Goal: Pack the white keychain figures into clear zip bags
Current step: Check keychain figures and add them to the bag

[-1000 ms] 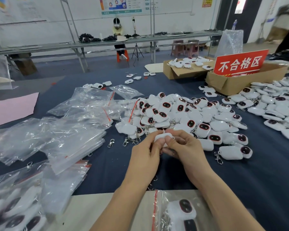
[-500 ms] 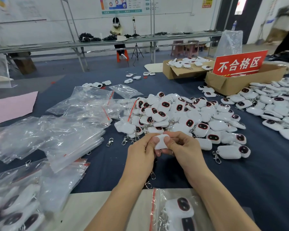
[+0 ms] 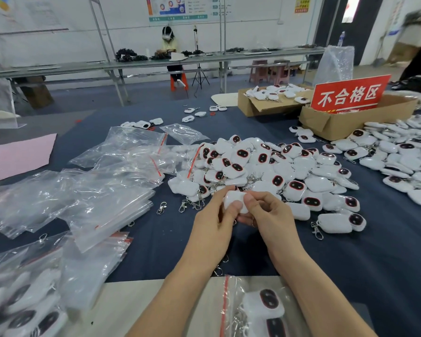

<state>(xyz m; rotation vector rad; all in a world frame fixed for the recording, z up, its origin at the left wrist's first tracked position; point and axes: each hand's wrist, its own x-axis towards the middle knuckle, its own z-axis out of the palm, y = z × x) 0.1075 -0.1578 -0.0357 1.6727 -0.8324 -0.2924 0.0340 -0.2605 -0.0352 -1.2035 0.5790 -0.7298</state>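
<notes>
**White keychain figure pinched in two hands at the near edge of the main heap**

The surface, covered in dark blue cloth, fills most of the view. On it lie two large masses of figures, each too many to count. One is a central heap piled several deep, and the other a flatter spread at the right edge.

Left of the central heap sprawl the clear zip bags, empty and overlapping in loose stacks, with their red seal strips showing. One single bag lies alone beyond them.

Two open cardboard boxes stand at the far right. The nearer box carries one red sign with white characters, and the farther box holds a layer of figures. One pink sheet lies at the left edge.

At the near edge, on a pale board, one packed bag shows two figures inside. More filled bags blur at the lower left, and their number cannot be told.

The two hands meet just in front of the central heap, each grasping the one held figure. The left hand presses its thumb on the upper side. The right hand curls its fingers round the other end. The figure shows only a plain white side.

One loose metal clasp lies on the cloth between the bags and the heap.
</notes>
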